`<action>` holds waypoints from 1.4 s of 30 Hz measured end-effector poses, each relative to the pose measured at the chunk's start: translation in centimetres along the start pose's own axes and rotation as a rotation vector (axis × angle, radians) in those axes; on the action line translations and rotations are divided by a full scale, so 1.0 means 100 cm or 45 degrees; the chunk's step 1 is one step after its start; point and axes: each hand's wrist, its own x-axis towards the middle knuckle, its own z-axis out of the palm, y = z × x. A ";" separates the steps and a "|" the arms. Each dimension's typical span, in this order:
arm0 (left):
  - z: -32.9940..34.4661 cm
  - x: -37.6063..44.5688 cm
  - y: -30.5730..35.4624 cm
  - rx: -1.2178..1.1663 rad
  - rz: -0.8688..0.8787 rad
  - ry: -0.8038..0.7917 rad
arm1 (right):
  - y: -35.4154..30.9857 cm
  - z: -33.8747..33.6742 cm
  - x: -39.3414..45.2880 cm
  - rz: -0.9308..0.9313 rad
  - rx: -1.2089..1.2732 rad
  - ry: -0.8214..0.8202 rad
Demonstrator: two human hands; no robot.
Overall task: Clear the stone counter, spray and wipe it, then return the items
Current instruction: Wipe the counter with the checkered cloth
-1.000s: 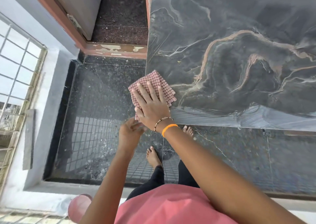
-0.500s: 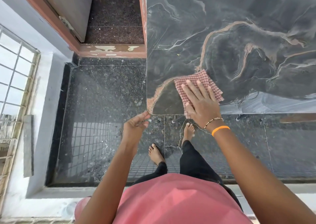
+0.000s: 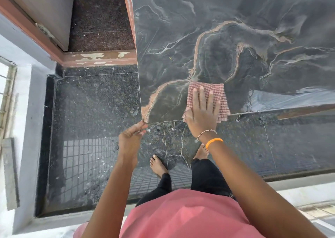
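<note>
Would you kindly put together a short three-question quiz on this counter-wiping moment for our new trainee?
1. True or false: the right hand lies flat, fingers straight, on the red-and-white checked cloth.
2. Where is the checked cloth on the dark veined stone counter?
A. far back edge
B. near front edge, part overhanging
C. on the floor
3. Fill in: the left hand has its fingertips at the counter's rounded ______.

Key
1. True.
2. B.
3. Corner; whether it has a grip on the edge cannot be told.
</note>
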 end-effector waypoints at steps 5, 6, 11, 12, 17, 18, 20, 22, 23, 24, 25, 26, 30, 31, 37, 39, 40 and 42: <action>0.016 -0.006 -0.002 -0.080 0.036 0.182 | -0.045 0.005 -0.007 -0.464 -0.035 -0.045; 0.023 -0.008 -0.003 -0.065 0.044 0.203 | -0.039 0.005 -0.007 -0.597 -0.069 -0.051; 0.048 -0.019 -0.011 0.060 -0.001 0.203 | 0.010 0.000 -0.006 -0.994 -0.160 -0.055; 0.058 -0.023 -0.014 0.128 -0.017 0.144 | 0.023 -0.002 -0.004 -0.996 -0.162 -0.047; 0.126 -0.046 -0.020 0.516 0.163 -0.101 | 0.110 -0.019 0.011 -0.830 -0.186 0.000; 0.140 -0.050 -0.019 0.619 0.242 -0.161 | 0.129 -0.023 0.014 -0.777 -0.191 0.002; 0.169 -0.057 -0.018 0.772 0.372 -0.272 | 0.169 -0.031 0.021 -0.661 -0.195 0.002; 0.191 -0.064 -0.018 0.899 0.502 -0.341 | 0.205 -0.037 0.028 -0.552 -0.179 -0.017; 0.200 -0.066 -0.018 0.967 0.577 -0.359 | 0.222 -0.039 0.032 -0.487 -0.153 -0.025; 0.207 -0.067 -0.019 1.028 0.653 -0.367 | 0.239 -0.042 0.037 -0.412 -0.124 -0.026; 0.213 -0.068 -0.019 1.079 0.724 -0.367 | 0.256 -0.044 0.041 -0.331 -0.099 -0.023; 0.218 -0.068 -0.018 1.119 0.786 -0.360 | 0.272 -0.046 0.046 -0.248 -0.078 -0.014; 0.232 -0.066 -0.011 1.160 0.872 -0.314 | 0.329 -0.056 0.056 0.084 0.062 0.027; 0.234 -0.066 -0.009 1.149 0.890 -0.301 | 0.336 -0.057 0.056 0.168 0.108 0.053; 0.233 -0.066 -0.007 1.137 0.952 -0.085 | 0.275 -0.044 0.046 0.531 0.344 0.184; 0.225 -0.064 -0.009 1.153 0.932 0.006 | 0.245 -0.039 0.039 0.425 0.315 0.155; 0.220 -0.063 -0.009 1.153 0.907 0.046 | 0.232 -0.037 0.036 0.335 0.287 0.133; 0.210 -0.062 -0.010 1.137 0.854 0.134 | 0.204 -0.033 0.031 0.126 0.240 0.071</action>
